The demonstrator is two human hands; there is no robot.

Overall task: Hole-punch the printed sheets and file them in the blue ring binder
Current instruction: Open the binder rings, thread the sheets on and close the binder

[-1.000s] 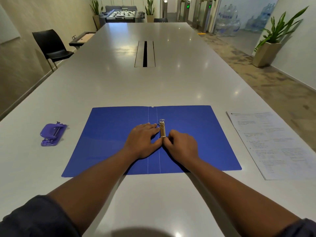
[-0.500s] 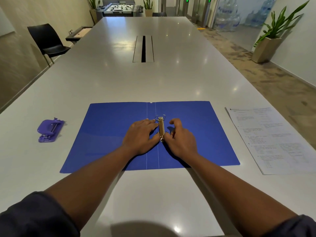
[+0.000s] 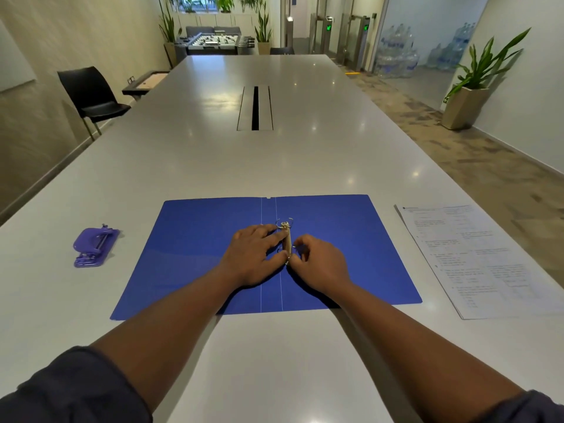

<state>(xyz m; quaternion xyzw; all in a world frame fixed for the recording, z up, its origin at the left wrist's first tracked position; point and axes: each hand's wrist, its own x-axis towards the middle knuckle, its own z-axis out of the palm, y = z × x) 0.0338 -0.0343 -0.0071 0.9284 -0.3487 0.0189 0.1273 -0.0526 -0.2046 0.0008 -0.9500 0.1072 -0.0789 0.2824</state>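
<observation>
Both rings of the ring mechanism [image 3: 286, 239] now stand parted, where a second ago they were closed; the far ring shows a clear gap at its top. The left hand [image 3: 254, 257] rests on the blue ring binder [image 3: 195, 254] with fingers extended, fingertips against the left side of the metal bar, thumb at its near end. The right hand [image 3: 319, 265] has its fingers curled at the near ring; whether it actually pinches the wire cannot be told at this resolution.

The binder lies opened flat on the white table [image 3: 274, 361]. The printed sheets [image 3: 485, 261] lie well apart to its right, apparently unpunched. The purple hole punch [image 3: 94, 246] sits well apart to its left, untouched.

Hazards from this state:
- Spring-loaded rings may snap shut on a fingertip if either hand presses the bar or a ring half inward.
- Releasing only one ring half may leave the mechanism partly open, so sheets would catch on loading.
- Sheets punched off-centre would not match the ring spacing.
</observation>
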